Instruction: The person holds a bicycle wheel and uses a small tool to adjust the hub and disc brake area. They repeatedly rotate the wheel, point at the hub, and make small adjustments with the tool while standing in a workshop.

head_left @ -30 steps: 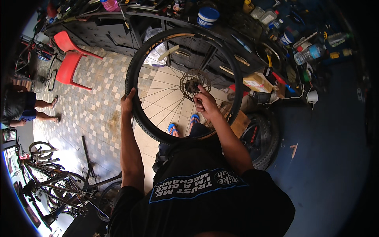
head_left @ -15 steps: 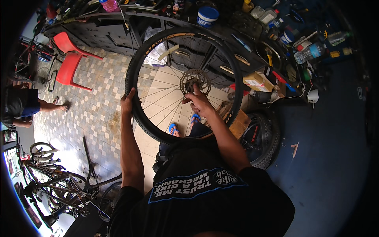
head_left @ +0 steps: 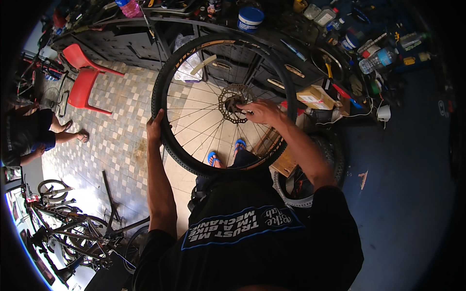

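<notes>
A bicycle wheel (head_left: 291,92) with a black knobbly tyre is tilted in front of me, its lower edge close to my body. My left hand (head_left: 155,128) is closed round the tyre at the wheel's left side, thumb on top. At the centre, a perforated disc brake rotor (head_left: 226,114) surrounds the dark hub (head_left: 231,104). My right hand (head_left: 263,112) reaches over the spokes from the right, with its fingers curled and the fingertips at the hub. The hand partly hides what those fingertips grip.
A cluttered workbench (head_left: 184,22) with drawers curves along the far side, holding bottles and a blue tub (head_left: 250,20). A red chair (head_left: 86,87) and another person (head_left: 29,131) are at left. Bikes (head_left: 73,223) stand lower left; another tyre (head_left: 330,160) lies right of the wheel.
My right hand has turned about the hub and its forearm has swung out to the right. My left hand keeps its hold on the tyre. The person at left has shifted slightly.
</notes>
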Available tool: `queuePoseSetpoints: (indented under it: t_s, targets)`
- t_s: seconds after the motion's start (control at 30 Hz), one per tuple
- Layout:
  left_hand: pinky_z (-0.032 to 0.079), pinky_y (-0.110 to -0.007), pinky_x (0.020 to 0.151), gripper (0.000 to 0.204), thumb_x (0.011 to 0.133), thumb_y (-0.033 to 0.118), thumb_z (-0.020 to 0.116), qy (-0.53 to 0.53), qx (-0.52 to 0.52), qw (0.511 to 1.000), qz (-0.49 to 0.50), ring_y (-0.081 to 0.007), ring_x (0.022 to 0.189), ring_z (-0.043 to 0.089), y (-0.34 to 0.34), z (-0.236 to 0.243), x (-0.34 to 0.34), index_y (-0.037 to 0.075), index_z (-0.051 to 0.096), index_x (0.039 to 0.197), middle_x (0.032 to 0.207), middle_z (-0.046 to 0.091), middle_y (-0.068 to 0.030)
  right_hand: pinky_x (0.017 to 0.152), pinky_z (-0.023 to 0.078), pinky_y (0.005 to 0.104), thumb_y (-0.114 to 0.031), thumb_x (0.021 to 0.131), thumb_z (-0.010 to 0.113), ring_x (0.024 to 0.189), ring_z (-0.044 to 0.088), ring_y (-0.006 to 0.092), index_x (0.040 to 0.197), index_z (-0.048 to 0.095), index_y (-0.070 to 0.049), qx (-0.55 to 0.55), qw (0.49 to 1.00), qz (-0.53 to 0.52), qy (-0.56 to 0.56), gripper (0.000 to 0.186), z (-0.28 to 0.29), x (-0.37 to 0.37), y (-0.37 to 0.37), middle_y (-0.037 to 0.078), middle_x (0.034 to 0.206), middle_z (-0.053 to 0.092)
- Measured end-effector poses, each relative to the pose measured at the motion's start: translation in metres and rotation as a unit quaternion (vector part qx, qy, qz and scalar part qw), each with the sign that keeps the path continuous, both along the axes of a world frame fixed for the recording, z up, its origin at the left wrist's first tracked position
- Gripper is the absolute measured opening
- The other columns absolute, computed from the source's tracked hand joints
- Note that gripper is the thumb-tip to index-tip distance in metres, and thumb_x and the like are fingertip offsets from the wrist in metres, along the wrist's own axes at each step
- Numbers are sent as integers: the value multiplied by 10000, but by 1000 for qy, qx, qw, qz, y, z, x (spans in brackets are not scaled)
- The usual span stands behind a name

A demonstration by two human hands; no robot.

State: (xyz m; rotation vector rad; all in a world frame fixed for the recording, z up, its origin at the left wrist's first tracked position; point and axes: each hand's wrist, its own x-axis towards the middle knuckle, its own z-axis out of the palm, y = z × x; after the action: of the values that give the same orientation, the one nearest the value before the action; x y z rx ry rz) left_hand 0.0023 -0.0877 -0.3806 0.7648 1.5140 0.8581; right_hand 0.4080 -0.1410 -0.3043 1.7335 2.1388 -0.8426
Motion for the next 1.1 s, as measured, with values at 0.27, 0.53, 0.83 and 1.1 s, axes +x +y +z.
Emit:
queuePoseSetpoints:
  t_s: [0.27, 0.53, 0.83, 1.1]
  targets:
    - [562, -348, 576, 685, 814, 544, 793, -4, 1, 1000, -10, -217, 609, 636, 2, 4, 6, -60, 615, 1083, 773, 604, -102, 766, 554, 380, -117, 963, 516, 1024, 642, 287, 1435, 574, -355, 245, 919, 238, -195, 531, -29, 16, 15, 91, 1140, 623]
    - [561, -342, 585, 695, 818, 543, 789, -1, 8, 1000, 8, -210, 621, 629, -2, 2, 6, -70, 615, 1094, 779, 601, -93, 804, 564, 391, -83, 951, 514, 1140, 598, 286, 1520, 472, -303, 234, 894, 276, -264, 611, -15, 8, 4, 101, 1280, 562]
    - [564, -343, 581, 671, 825, 530, 792, -7, 4, 1000, 1, -183, 605, 602, -4, 4, 6, -64, 621, 1087, 778, 592, -78, 758, 570, 443, -317, 858, 646, 820, 727, 301, 1140, 621, 32, 94, 995, -3, -11, 448, -33, -24, -8, 204, 840, 719]
    - [560, -342, 570, 673, 823, 536, 789, 5, 4, 1000, 5, -197, 597, 620, -6, 5, 5, -65, 621, 1075, 750, 590, -82, 460, 380, 259, -233, 928, 629, 536, 485, 115, 861, 570, -101, -244, 487, -514, 663, 160, -45, -31, 0, 55, 805, 670]
